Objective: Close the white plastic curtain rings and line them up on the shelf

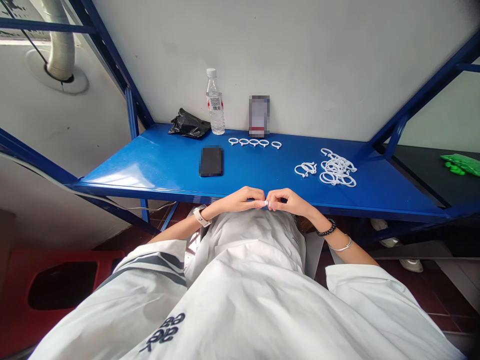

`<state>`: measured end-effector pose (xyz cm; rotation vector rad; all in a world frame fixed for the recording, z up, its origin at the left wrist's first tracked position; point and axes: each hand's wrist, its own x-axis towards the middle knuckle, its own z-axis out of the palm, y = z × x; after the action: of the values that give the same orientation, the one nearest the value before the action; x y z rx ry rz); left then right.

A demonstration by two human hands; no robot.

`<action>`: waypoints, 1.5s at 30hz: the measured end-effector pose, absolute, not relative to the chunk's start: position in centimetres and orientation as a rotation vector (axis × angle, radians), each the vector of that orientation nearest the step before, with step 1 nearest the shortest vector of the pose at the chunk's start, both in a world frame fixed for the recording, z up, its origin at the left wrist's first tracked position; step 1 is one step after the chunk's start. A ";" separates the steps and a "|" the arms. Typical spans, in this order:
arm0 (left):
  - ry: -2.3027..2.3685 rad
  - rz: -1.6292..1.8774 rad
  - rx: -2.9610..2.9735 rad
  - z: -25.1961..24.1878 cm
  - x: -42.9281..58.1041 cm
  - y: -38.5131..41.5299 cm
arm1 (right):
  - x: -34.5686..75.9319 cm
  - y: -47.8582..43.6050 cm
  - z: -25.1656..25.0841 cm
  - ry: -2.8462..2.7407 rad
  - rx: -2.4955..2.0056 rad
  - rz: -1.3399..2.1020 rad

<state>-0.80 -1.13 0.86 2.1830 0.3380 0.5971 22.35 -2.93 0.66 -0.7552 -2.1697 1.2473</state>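
My left hand (243,199) and my right hand (287,201) meet at the near edge of the blue table (157,165), fingers curled. Together they pinch a small white plastic ring (266,203), mostly hidden between the fingertips. A loose heap of white rings (336,170) lies on the table to the right, with a smaller cluster (306,169) beside it. Further back, several single rings (254,142) lie in a row. I wear a watch on the left wrist and a bead bracelet on the right.
A black phone (211,161) lies flat left of centre. A water bottle (215,102), a crumpled black bag (189,125) and a small box (259,116) stand by the white wall. Blue frame struts rise on both sides. Green parts (462,164) lie far right; a red stool (56,285) stands below left.
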 end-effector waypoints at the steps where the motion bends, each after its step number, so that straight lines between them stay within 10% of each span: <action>1: 0.337 0.593 2.183 0.8 -0.8 -1.1 | 22.3 -3.0 0.7 -2.179 -0.754 1.232; 45: 0.333 0.570 2.228 0.8 -1.0 -1.2 | 21.9 -3.5 0.6 -2.173 -0.811 1.101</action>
<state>-0.97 -1.16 0.75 2.2282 0.3334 0.5703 21.87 -3.50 0.59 -0.8115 -2.1727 1.1007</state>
